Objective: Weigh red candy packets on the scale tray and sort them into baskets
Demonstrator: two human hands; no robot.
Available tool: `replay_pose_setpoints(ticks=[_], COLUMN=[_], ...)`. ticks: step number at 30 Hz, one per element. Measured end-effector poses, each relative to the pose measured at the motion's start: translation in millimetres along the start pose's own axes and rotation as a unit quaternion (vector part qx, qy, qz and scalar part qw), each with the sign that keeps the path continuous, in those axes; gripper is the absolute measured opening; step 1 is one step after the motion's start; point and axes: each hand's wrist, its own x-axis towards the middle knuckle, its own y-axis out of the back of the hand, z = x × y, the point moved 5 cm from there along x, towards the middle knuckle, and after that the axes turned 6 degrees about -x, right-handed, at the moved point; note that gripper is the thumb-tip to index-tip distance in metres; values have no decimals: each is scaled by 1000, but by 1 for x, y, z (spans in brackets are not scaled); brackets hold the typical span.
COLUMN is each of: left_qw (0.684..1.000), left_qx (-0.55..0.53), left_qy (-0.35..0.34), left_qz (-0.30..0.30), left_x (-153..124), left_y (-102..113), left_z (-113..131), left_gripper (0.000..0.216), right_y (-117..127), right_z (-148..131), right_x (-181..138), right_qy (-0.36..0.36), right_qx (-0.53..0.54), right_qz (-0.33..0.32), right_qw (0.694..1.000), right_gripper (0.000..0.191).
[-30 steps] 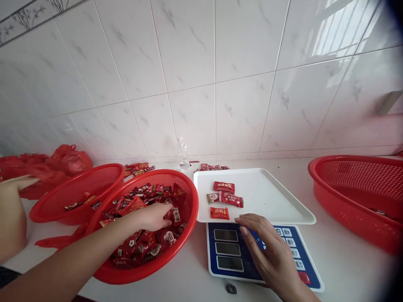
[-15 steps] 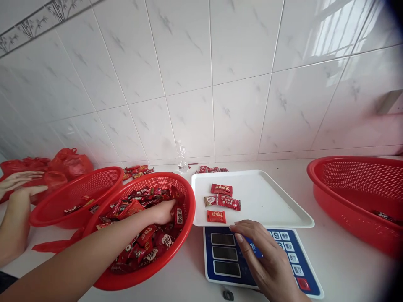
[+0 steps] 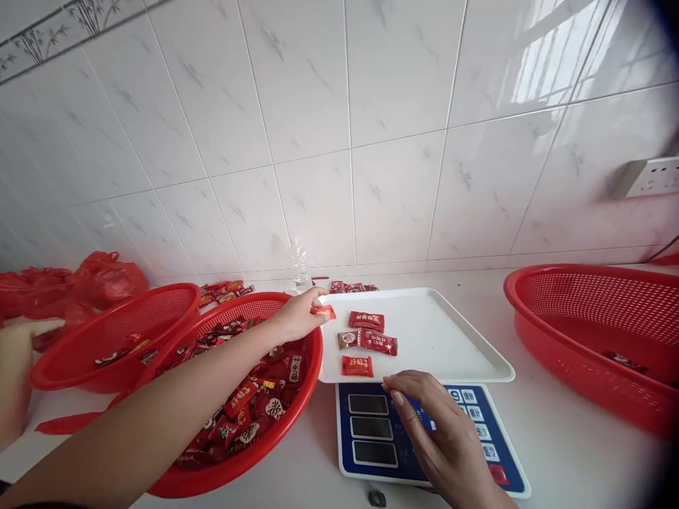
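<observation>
My left hand (image 3: 300,315) pinches a small red wrapped candy (image 3: 325,311) over the left rim of the white tray (image 3: 450,339). Below that forearm, a red plastic basket (image 3: 310,378) is filled with red-wrapped candies (image 3: 247,396). Three candies lie apart on the tray: a dark red one (image 3: 366,322), a longer red and gold one (image 3: 378,343) and a bright red one (image 3: 357,365). My right hand (image 3: 443,431) hovers over or rests on the blue keypad of the scale (image 3: 367,428), fingers extended and thumb slightly apart, with nothing visible in it.
Another red basket (image 3: 578,375) stands at right, a third basket (image 3: 175,300) at left. Behind are loose candies (image 3: 225,291), a clear bottle (image 3: 301,268) and red bags (image 3: 109,279). Another person's hand (image 3: 45,332) is at far left. A small black object (image 3: 377,498) lies before the scale.
My left hand has risen out of the filled basket and moved right to the tray's edge, with a red candy in its fingers. My right hand stays over the scale.
</observation>
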Motion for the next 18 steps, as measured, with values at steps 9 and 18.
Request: replay_pose_setpoints(ticks=[9, 18], left_qw=[996, 969], left_qx=[82, 203], left_qy=[35, 120], left_qz=[24, -72], left_x=[15, -20], left_y=[13, 26], left_z=[-37, -111], left_gripper=[11, 30], right_y=[0, -1], right_z=[0, 3], right_x=[-1, -1], right_qy=[10, 8], right_qx=[4, -1], right_qz=[-2, -9], right_qw=[1000, 1000], right_gripper=[15, 16])
